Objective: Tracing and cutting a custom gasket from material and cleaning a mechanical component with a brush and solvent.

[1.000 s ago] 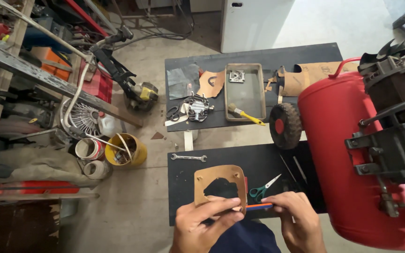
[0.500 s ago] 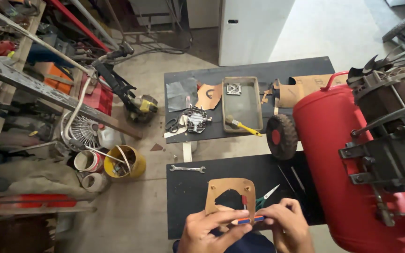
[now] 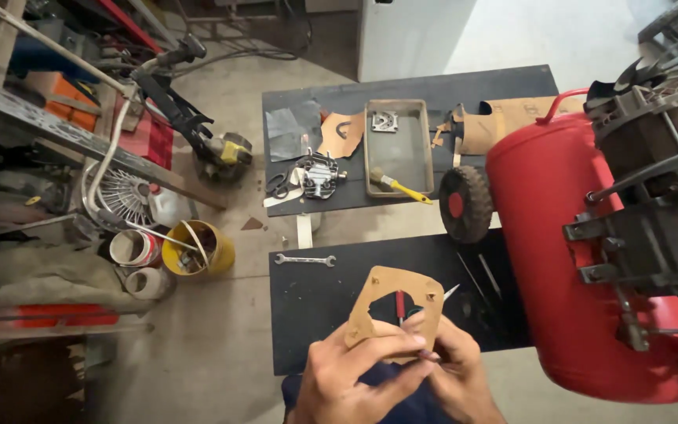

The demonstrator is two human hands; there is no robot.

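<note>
I hold a brown gasket sheet with a large hole cut in its middle, low over the near black table. My left hand pinches its lower edge with fingers across the front. My right hand is closed at the lower right edge. A thin red tool rises from its fingers and shows through the hole. A metal scissor tip pokes out from behind the sheet on the right.
A wrench lies on the near table's far left corner. The far black table carries a grey tray, a yellow-handled brush, a metal engine part and brown sheet offcuts. A red compressor tank stands to the right, and buckets on the floor to the left.
The sheet has been lifted and tilted up toward me. The red tool has turned from lying across below the sheet to standing upright behind the hole. The view has moved closer.
</note>
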